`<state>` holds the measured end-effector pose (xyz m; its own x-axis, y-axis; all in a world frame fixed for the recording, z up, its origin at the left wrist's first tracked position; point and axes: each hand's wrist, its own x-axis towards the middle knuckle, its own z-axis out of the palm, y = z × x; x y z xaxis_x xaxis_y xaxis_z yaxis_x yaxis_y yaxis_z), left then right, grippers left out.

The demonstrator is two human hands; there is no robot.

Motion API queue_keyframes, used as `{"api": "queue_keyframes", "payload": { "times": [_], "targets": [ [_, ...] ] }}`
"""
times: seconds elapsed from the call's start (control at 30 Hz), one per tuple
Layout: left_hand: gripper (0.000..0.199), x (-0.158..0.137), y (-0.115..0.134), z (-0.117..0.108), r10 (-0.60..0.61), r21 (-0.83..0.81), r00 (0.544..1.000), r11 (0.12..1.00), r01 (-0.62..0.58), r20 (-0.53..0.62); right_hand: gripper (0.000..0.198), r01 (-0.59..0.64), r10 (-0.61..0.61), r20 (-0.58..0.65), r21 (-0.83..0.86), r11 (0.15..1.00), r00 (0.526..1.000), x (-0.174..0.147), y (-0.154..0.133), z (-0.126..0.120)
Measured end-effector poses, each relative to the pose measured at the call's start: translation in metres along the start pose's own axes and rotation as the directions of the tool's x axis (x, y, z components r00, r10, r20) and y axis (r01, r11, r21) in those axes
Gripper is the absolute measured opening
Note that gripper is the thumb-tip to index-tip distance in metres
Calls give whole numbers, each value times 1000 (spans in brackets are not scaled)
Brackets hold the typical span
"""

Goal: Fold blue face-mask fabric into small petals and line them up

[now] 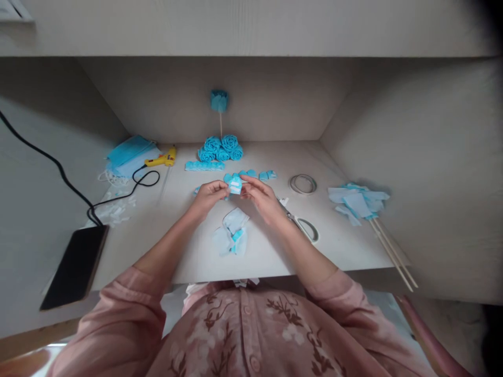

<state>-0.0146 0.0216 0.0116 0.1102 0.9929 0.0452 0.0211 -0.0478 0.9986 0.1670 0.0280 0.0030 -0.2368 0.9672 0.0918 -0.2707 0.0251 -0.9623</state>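
Between my two hands, above the middle of the table, is a small blue petal-shaped piece [235,185] with white strips across its face. My left hand [210,198] pinches its left edge. On the other side, the fingers of my right hand [260,195] close on its right edge. Just behind my hands lies a row of similar blue petal pieces [251,173]. Blue and white fabric scraps [231,235] lie in front of my hands. Partly under my right forearm rests a pair of scissors [302,222] with pale handles.
Rolled blue flowers [222,148] sit at the back, near a blue flower on a stick [219,101]. A yellow glue gun [161,158], face masks [131,154] and a black phone [74,267] are leftward. Tape rolls [303,184] and wooden sticks [393,254] lie rightward.
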Motion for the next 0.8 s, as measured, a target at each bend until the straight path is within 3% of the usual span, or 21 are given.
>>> {"api": "queue_keyframes", "payload": {
  "times": [0.2,0.4,0.6,0.8],
  "targets": [
    [25,-2,0,4,-22,60,997,998,17,73,40,92,-96,-56,-71,993,994,4,2,-1],
    [28,-2,2,2,-23,64,998,998,19,58,38,72,-79,-158,-53,996,984,6,2,-4],
    [39,-2,-2,5,-43,32,998,999,42,39,39,65,-71,-154,-41,997,986,6,3,-3],
    [28,0,-3,1,-28,58,999,998,26,35,41,64,-68,-146,-32,997,987,5,3,-3]
  ]
}}
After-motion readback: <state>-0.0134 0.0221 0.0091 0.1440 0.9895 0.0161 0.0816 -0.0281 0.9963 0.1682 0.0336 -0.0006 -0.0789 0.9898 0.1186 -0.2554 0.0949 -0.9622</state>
